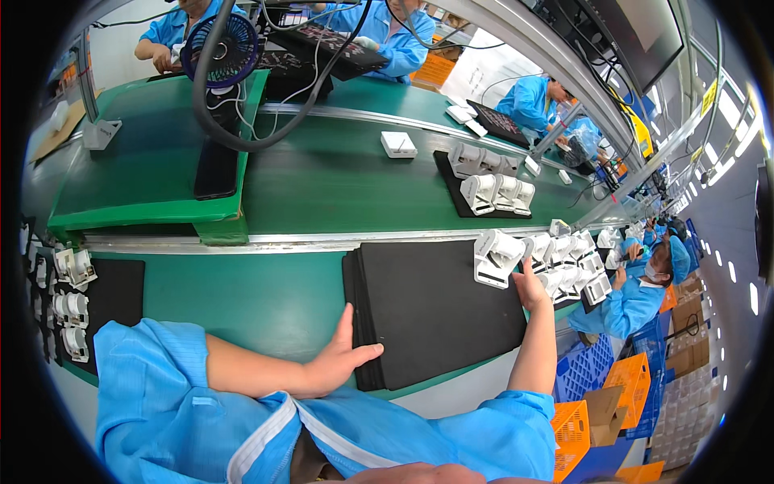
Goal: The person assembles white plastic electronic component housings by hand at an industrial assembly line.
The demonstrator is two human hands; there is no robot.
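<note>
A stack of thin black foam pads (pixel 443 315) lies on the green bench in front of me. Beside its left edge, my left hand (pixel 343 359) is open, thumb raised apart from the fingers and nothing in it. At the far right corner of the stack, a white plastic housing (pixel 497 256) with a rounded top stands upright. My right hand (pixel 532 289) has its thumb and fingers closed at the right side of this housing; part of the grip is hidden. Right of that hand, several similar white housings (pixel 568 258) stand in rows on another black pad.
More white housings (pixel 71 310) sit by a black pad (pixel 119 302) at the left. Across the metal rail, a conveyor (pixel 322 181) carries a white box (pixel 398 144) and a loaded black pad (pixel 484 208). A thick cable (pixel 201 97) hangs near the fan (pixel 222 52). Co-workers sit opposite and right.
</note>
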